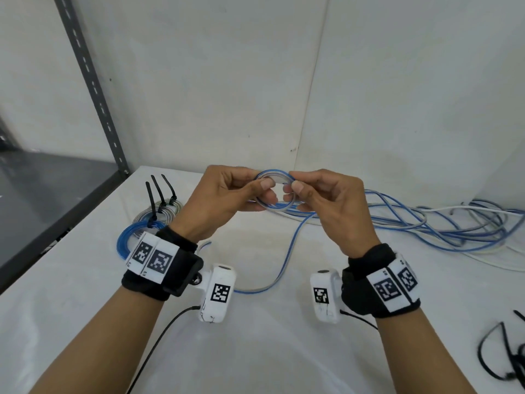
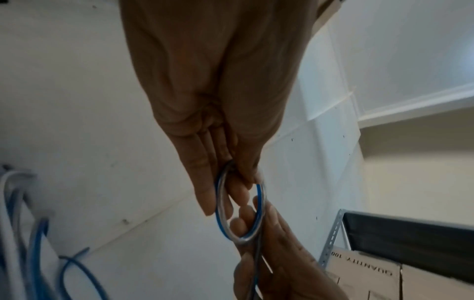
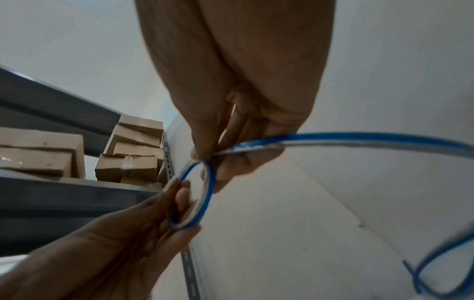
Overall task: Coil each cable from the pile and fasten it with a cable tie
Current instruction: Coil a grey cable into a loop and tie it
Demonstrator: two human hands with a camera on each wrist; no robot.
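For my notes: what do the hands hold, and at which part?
Both hold the small cable coil: left hand pinches its left side, right hand its right side.

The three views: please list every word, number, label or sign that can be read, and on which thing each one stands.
"QUANTITY 100", seen upside down and cut off at the edge, so more digits may follow: on the brown cardboard box on the shelf, left wrist view.
Black-and-white square code markers: patterns only, no words, on the black wrist straps and white wrist cameras.
Brown cardboard boxes in the right wrist view: no legible print.

Head view bright; wrist views dim, blurred
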